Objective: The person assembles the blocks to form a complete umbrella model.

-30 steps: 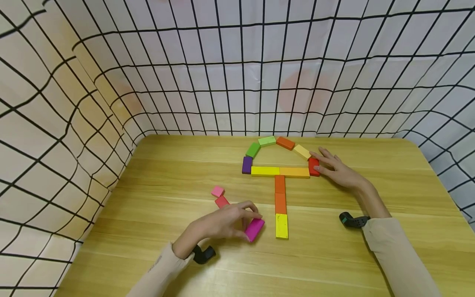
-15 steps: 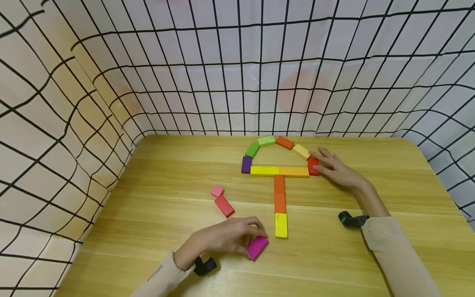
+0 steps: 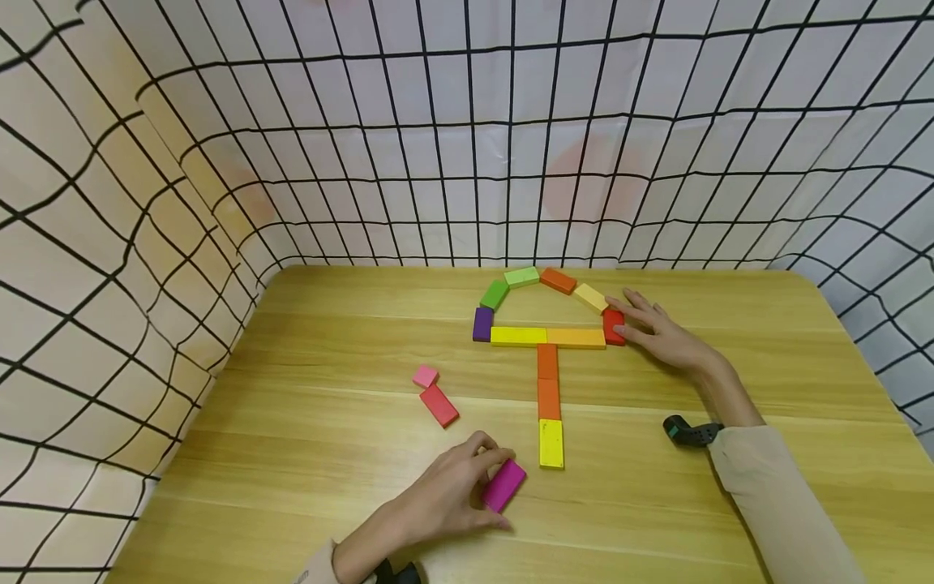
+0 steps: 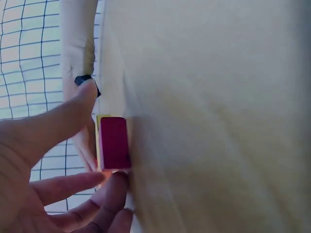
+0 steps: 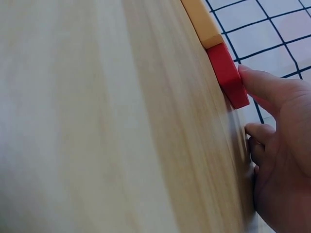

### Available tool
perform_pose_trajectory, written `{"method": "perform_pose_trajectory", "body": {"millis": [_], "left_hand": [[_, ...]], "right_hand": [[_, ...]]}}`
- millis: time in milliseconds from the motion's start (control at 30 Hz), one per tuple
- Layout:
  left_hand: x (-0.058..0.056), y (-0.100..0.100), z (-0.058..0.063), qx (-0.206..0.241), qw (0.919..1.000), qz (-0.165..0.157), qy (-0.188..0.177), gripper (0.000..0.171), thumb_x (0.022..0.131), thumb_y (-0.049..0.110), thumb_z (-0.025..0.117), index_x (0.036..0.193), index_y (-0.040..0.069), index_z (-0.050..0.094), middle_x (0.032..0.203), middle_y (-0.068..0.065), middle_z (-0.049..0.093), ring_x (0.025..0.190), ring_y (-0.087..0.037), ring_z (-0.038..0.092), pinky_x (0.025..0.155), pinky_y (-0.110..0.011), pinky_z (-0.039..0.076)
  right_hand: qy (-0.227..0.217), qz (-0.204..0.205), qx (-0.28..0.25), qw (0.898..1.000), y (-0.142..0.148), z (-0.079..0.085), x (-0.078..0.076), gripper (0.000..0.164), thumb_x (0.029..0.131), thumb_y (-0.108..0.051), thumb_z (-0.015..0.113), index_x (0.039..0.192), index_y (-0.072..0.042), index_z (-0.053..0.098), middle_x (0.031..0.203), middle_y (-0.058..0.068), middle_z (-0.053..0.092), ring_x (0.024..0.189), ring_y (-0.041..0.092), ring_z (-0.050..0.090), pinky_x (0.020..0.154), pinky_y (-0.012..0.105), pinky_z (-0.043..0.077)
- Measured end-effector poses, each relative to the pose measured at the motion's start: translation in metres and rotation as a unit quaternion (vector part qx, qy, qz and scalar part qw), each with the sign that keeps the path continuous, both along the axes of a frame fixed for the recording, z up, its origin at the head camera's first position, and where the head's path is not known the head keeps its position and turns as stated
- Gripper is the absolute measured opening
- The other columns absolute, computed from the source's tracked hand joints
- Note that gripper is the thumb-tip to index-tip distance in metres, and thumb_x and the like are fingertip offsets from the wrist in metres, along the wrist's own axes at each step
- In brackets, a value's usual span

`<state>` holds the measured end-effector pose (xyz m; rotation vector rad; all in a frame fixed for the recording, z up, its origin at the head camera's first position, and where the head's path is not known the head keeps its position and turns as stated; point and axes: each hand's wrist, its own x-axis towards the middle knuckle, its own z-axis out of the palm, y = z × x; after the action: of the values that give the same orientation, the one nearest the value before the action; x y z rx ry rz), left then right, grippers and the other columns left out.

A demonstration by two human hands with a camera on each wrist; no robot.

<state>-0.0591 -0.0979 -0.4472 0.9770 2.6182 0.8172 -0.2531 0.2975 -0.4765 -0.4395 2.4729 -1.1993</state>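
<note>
In the head view, my left hand (image 3: 456,491) is beside a magenta block (image 3: 504,485) on the table. Its fingertips touch or nearly touch the block's far end, while the thumb stands apart from it; the left wrist view shows that gap beside the magenta block (image 4: 114,143). My right hand (image 3: 667,337) rests against a red block (image 3: 614,327), fingers extended, with the thumb touching its side in the right wrist view. This red block sits at the right end of a row made of a yellow block (image 3: 519,336) and a light orange block (image 3: 576,338).
Above the row, an arch holds purple (image 3: 482,324), green (image 3: 494,295), light green (image 3: 521,277), orange (image 3: 558,281) and pale yellow (image 3: 591,298) blocks. A stem ends in a yellow block (image 3: 551,444). Pinkish-red (image 3: 439,405) and pink (image 3: 426,375) blocks lie left. Grid-patterned cloth surrounds the table.
The magenta block came toward the table's front, away from the pinkish-red block, in my left hand. That hand's thumb has since spread off it. My right hand keeps its place.
</note>
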Motion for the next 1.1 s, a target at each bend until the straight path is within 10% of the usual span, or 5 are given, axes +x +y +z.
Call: {"method": "perform_pose_trajectory", "body": {"millis": [567, 1100], "left_hand": [[0.0004, -0.0057, -0.0072, 0.053, 0.9979, 0.036, -0.008, 0.029, 0.088, 0.014, 0.081, 0.116, 0.012, 0.077, 0.109, 0.004, 0.067, 0.099, -0.005, 0.059, 0.088, -0.018, 0.052], [-0.0011, 0.0024, -0.0086, 0.058, 0.9979, 0.014, -0.025, 0.029, 0.086, 0.014, 0.084, 0.113, 0.012, 0.076, 0.106, 0.004, 0.067, 0.098, -0.003, 0.058, 0.090, -0.016, 0.051]], "right_hand": [[0.004, 0.003, 0.003, 1.000, 0.0000, 0.0003, -0.0009, 0.064, 0.109, -0.038, 0.053, 0.166, -0.030, 0.025, 0.175, 0.007, -0.014, 0.153, 0.051, -0.028, 0.109, 0.086, -0.013], [0.011, 0.006, 0.008, 1.000, 0.0005, -0.0006, -0.0017, 0.063, 0.109, -0.038, 0.052, 0.166, -0.030, 0.025, 0.175, 0.008, -0.013, 0.154, 0.050, -0.027, 0.110, 0.085, -0.013]]}}
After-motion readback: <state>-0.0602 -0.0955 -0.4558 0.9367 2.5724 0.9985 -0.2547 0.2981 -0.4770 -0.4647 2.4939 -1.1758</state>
